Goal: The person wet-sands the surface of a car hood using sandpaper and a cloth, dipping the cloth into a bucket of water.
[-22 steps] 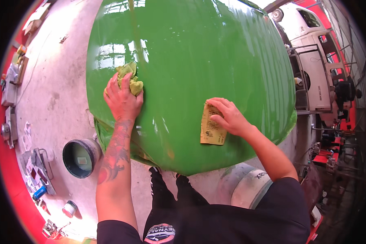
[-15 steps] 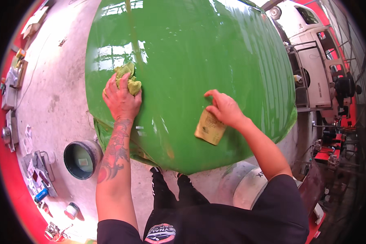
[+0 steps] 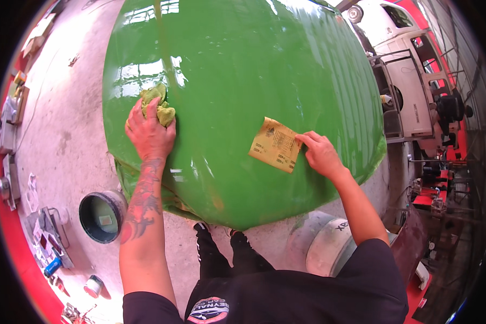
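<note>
A large glossy green panel (image 3: 226, 81), like a vehicle's bodywork, fills the middle and curves down at its near edge. My left hand (image 3: 150, 134) is closed on a crumpled yellow-green cloth (image 3: 157, 106), which rests on the panel's left part. Toward the right, my right hand (image 3: 324, 155) pinches the right edge of a tan sheet of sandpaper (image 3: 275, 144) between thumb and fingers. The printed back of the sheet faces up. Whether its underside touches the panel I cannot tell.
A dark bucket (image 3: 101, 217) with liquid and a small piece inside stands on the floor at left. Pale drums (image 3: 329, 245) sit below the panel at right. Farther right is a pale vehicle body (image 3: 415, 108); a small can (image 3: 94, 286) stands lower left.
The sandpaper has turned and shifted up, from under my right palm to the left of my fingers. My right hand has moved right and slightly down. The cloth stays in my left hand.
</note>
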{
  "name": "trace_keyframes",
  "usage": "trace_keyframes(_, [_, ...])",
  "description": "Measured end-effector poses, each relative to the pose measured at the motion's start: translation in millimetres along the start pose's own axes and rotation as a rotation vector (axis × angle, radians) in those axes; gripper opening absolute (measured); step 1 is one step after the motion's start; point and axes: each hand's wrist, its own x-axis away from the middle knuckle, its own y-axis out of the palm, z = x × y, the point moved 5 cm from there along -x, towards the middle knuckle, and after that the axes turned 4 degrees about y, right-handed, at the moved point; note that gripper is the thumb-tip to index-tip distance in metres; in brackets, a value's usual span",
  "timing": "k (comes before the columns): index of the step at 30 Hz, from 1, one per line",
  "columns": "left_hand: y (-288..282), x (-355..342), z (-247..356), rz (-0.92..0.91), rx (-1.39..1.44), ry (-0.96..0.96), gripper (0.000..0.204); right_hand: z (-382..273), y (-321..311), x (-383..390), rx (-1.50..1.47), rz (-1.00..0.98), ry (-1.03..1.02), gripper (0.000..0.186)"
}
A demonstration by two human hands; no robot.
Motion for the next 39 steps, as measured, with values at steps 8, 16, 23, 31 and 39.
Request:
trace_keyframes(8, [1.9,1.2,0.2,0.006,-0.009,0.008,0.056,-10.9,1.7,-2.8,0.535,-0.01,-0.515,0.021])
trace_keyframes(16, [0.6,0.5,1.7,0.002,0.01,0.008,0.057,-52.2,41.6,26.8,0.345,0.065,-0.216,0.073])
trace_keyframes(23, [0.8,1.1,2.6,-0.028,-0.023,0.002,0.057,-11.8,61.4,-73.6,0.383,0.181,0.065,0.071])
trace_keyframes(31, [-0.4,-1.2,4.6,0.008,0.025,0.038,0.056,-20.4,63.9,-83.0,0.407,0.304,0.044,0.073])
trace_keyframes(39, [-4.5,-4.4,7.3,0.019,0.038,0.033,0.056,-39.9,75.7,-26.7,0.4,-0.016,-0.107,0.07])
